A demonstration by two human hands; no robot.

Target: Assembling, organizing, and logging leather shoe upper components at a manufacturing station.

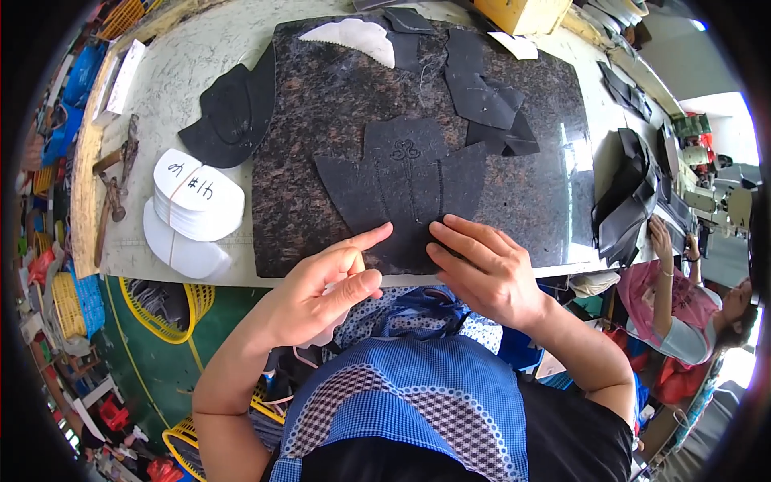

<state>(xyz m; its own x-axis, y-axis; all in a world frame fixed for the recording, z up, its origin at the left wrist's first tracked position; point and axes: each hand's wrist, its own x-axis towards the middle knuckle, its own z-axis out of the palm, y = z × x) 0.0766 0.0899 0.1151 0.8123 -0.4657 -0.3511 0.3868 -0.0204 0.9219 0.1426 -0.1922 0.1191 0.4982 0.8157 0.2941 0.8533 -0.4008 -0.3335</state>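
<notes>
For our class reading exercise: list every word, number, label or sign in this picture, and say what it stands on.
Black handwriting on the white stack: legible, but not copied out here.
Looped ornament on the black piece: decoration, not lettering.
Dark marks on the co-worker's pink garment: too small and blurred to read.

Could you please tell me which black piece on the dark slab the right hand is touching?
The flared piece with the curled emblem near its top: the right hand rests on it, while the other black pieces lie farther away.
</notes>
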